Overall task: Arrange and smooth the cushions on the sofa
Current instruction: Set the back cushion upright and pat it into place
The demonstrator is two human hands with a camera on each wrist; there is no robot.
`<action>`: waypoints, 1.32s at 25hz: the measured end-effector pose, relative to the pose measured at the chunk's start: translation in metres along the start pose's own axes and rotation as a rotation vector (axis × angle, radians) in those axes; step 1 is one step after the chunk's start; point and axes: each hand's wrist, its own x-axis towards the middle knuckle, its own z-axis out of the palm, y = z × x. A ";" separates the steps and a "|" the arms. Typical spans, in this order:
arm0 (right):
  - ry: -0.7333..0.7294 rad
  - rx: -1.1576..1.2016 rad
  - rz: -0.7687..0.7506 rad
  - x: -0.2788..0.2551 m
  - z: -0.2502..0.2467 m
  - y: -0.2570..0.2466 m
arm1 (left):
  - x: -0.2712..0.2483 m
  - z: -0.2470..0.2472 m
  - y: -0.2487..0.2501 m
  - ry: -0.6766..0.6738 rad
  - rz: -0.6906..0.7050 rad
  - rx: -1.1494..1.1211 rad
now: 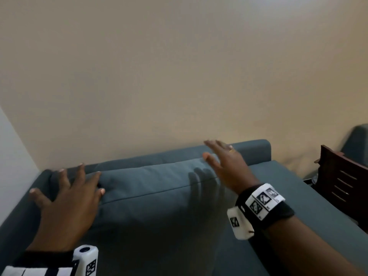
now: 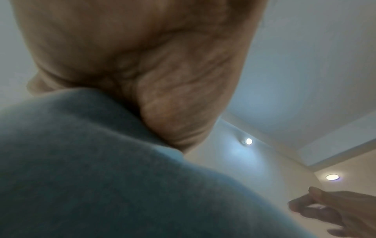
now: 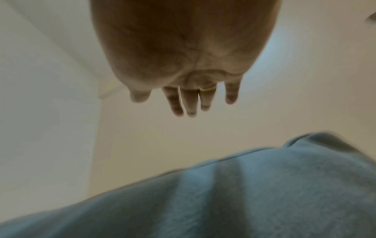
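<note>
A teal back cushion (image 1: 151, 186) leans against the back of the teal sofa (image 1: 256, 148). My left hand (image 1: 67, 194) lies spread flat on the cushion's left end, fingers straight, pressing the fabric; in the left wrist view the palm (image 2: 142, 64) rests on the cushion (image 2: 101, 177). My right hand (image 1: 225, 162) hovers just above the cushion's right top corner, fingers straight and apart, casting a shadow on the fabric. In the right wrist view its fingers (image 3: 189, 103) hang clear of the cushion (image 3: 244, 193) and hold nothing.
The sofa seat (image 1: 298, 196) stretches to the right. A dark wooden chair (image 1: 342, 180) stands beside the sofa's right end, with another teal seat (image 1: 358, 140) behind it. A beige wall (image 1: 179, 76) rises right behind the sofa, and a white wall (image 1: 12, 156) closes the left.
</note>
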 end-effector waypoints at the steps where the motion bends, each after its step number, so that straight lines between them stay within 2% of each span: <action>1: 0.120 -0.010 0.044 0.004 -0.006 0.007 | 0.001 -0.002 0.002 0.035 -0.009 0.042; 2: 0.090 -0.084 0.080 0.001 -0.002 0.011 | 0.002 -0.005 0.003 0.063 -0.003 0.090; 3: -0.087 -0.226 0.058 0.000 0.011 0.021 | 0.001 -0.007 0.005 0.064 0.017 0.104; 4: -0.329 -0.276 0.075 -0.003 0.019 0.030 | 0.000 -0.008 0.005 0.053 0.049 0.086; 5: -0.393 -0.239 0.085 -0.003 0.019 0.034 | -0.003 -0.006 0.006 0.040 0.083 0.033; 6: -0.332 -0.184 0.117 0.006 0.009 0.044 | -0.003 -0.005 0.006 0.049 0.110 -0.031; 8: 0.086 -0.027 0.141 0.020 -0.013 0.052 | -0.007 -0.008 0.005 0.166 0.079 -0.188; 9: 0.129 -0.060 0.174 0.021 -0.012 0.051 | -0.009 -0.009 0.004 0.179 0.031 -0.242; 10: 0.051 -0.092 0.169 0.010 -0.002 0.048 | -0.012 -0.013 0.004 0.165 -0.002 -0.273; 12: -0.351 -0.141 0.147 -0.009 0.032 0.049 | -0.019 -0.012 0.004 0.122 -0.008 -0.273; 13: -0.328 -0.083 0.145 -0.010 0.030 0.046 | -0.021 -0.009 0.005 0.117 -0.001 -0.243; 14: -0.250 -0.014 0.211 0.003 0.015 0.051 | -0.022 -0.007 0.005 0.131 -0.009 -0.215; 15: 0.025 0.090 0.192 0.014 0.002 0.054 | -0.022 -0.004 0.002 0.141 -0.016 -0.185; 16: 0.224 0.129 0.156 0.018 -0.011 0.044 | -0.023 -0.004 0.001 0.137 -0.021 -0.162; 17: 0.316 0.110 0.119 0.019 -0.012 0.037 | -0.023 -0.005 0.001 0.136 -0.026 -0.161; 18: 0.274 0.061 0.041 0.012 -0.004 0.029 | -0.025 -0.006 0.002 0.137 -0.026 -0.166; 19: 0.077 -0.068 -0.058 0.004 0.017 0.021 | -0.029 -0.006 0.003 0.140 -0.022 -0.159; 20: -0.221 -0.197 -0.092 -0.004 0.029 0.014 | -0.032 -0.004 0.003 0.143 -0.018 -0.140; 21: -0.314 -0.199 -0.079 -0.006 0.026 0.010 | -0.035 -0.002 0.004 0.141 -0.018 -0.138; 22: -0.254 -0.136 -0.011 0.005 0.014 0.020 | -0.037 -0.004 0.008 0.141 -0.022 -0.160; 23: 0.036 0.046 0.008 0.015 0.000 0.026 | -0.036 -0.005 0.011 0.162 -0.022 -0.176; 24: 0.249 0.080 0.028 0.019 -0.013 0.022 | -0.035 -0.004 0.013 0.182 -0.026 -0.174; 25: 0.337 0.117 0.040 0.018 -0.012 0.018 | -0.036 -0.004 0.016 0.182 -0.037 -0.181; 26: 0.239 0.014 -0.039 0.011 -0.006 0.008 | -0.038 -0.006 0.019 0.172 -0.051 -0.197; 27: 0.018 -0.131 -0.129 0.008 0.019 0.008 | -0.040 -0.008 0.022 0.180 -0.053 -0.202; 28: -0.259 -0.258 -0.145 0.002 0.029 0.003 | -0.041 -0.008 0.025 0.206 -0.045 -0.176; 29: -0.332 -0.234 -0.102 0.002 0.027 0.003 | -0.043 -0.007 0.029 0.226 -0.044 -0.158; 30: -0.203 -0.141 -0.042 0.010 0.018 0.010 | -0.044 -0.008 0.034 0.228 -0.056 -0.169; 31: 0.102 0.033 -0.046 0.022 0.006 0.006 | -0.043 -0.010 0.035 0.238 -0.074 -0.178; 32: 0.218 0.077 -0.026 0.024 -0.003 0.004 | -0.043 -0.011 0.038 0.246 -0.072 -0.174; 33: 0.192 0.082 -0.040 0.021 -0.005 -0.009 | -0.040 -0.011 0.037 0.244 -0.060 -0.172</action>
